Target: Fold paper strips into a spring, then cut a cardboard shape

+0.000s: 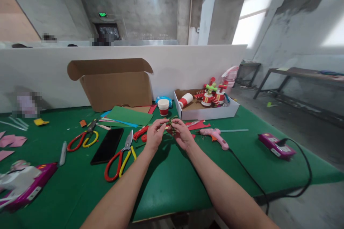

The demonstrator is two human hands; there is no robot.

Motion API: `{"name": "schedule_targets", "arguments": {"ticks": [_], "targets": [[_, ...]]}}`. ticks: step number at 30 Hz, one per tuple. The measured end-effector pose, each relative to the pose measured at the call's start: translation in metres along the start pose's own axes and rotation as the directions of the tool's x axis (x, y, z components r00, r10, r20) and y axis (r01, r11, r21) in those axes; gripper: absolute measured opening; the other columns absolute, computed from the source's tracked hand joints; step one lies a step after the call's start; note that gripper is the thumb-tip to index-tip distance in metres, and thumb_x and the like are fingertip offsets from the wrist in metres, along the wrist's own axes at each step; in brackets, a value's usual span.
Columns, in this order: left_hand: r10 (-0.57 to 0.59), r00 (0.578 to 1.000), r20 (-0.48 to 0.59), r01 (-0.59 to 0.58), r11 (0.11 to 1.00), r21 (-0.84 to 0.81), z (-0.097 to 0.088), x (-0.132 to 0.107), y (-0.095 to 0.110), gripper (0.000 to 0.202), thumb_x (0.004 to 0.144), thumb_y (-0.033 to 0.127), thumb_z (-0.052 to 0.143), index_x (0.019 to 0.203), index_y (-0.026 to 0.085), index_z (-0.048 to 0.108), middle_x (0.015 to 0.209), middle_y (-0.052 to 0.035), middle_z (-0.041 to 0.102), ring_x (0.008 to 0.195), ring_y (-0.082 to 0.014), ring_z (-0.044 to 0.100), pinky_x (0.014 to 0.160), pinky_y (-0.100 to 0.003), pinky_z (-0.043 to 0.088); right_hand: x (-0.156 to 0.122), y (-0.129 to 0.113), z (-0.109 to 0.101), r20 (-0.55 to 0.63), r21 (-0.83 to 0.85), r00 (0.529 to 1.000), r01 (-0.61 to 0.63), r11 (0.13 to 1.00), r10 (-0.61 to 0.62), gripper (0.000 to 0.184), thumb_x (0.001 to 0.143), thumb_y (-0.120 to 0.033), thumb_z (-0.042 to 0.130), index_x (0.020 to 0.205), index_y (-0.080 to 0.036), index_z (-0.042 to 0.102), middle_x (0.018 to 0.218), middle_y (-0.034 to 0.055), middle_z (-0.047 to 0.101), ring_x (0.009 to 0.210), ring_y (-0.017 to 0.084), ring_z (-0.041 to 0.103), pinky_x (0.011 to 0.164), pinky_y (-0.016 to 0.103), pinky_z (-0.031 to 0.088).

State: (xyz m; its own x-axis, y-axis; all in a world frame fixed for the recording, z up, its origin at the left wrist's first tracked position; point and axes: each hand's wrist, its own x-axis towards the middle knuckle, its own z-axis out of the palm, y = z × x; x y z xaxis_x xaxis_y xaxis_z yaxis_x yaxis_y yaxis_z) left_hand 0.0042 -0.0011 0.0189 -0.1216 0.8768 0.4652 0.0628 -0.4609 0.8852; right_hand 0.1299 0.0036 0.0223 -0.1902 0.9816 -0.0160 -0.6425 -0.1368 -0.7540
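A small green spring-like strip with pale ridges, perhaps folded paper, is held up above the table between my two hands. My left hand pinches its left end with thumb and fingertips. Around the right part of it curl the fingers of my right hand, partly hiding it. A bit of red shows between the hands, though I cannot tell whether it is attached. Just behind them stands a red-and-white paper cup. Red paper scraps lie beyond my right hand.
Red-and-yellow-handled scissors, a second pair and a black phone lie left. On the right are a pink glue gun with its cord and a purple power strip. Behind stands a white box of cup figures.
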Motion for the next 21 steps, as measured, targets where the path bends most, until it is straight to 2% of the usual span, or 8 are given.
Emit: {"name": "schedule_targets", "arguments": {"ticks": [14,21], "targets": [[0.045,0.999,0.012,-0.046,0.999,0.007,0.0010,-0.0008,-0.0016,0.014,0.076,0.025,0.063,0.084,0.023,0.074,0.091,-0.0048,0.069,0.090,-0.0202,0.061,0.084,-0.031,0.046,0.0008,0.0004,-0.0005,0.021,-0.045,1.000,0.014,0.999,-0.013,0.027,0.057,-0.026,0.080,0.074,-0.022,0.059,0.069,-0.0062,0.063,0.062,0.010,0.059,0.072,0.029,0.050],[0.110,0.994,0.024,-0.112,0.990,0.086,0.0000,-0.0010,0.0009,0.017,0.078,0.022,0.060,0.084,0.025,0.075,0.090,-0.0056,0.071,0.091,-0.0226,0.061,0.088,-0.036,0.044,0.0011,0.0004,-0.0003,0.029,-0.035,0.999,0.019,0.999,-0.018,0.029,0.056,-0.026,0.081,0.074,-0.022,0.059,0.069,-0.0068,0.062,0.062,0.010,0.059,0.072,0.028,0.050]]}}
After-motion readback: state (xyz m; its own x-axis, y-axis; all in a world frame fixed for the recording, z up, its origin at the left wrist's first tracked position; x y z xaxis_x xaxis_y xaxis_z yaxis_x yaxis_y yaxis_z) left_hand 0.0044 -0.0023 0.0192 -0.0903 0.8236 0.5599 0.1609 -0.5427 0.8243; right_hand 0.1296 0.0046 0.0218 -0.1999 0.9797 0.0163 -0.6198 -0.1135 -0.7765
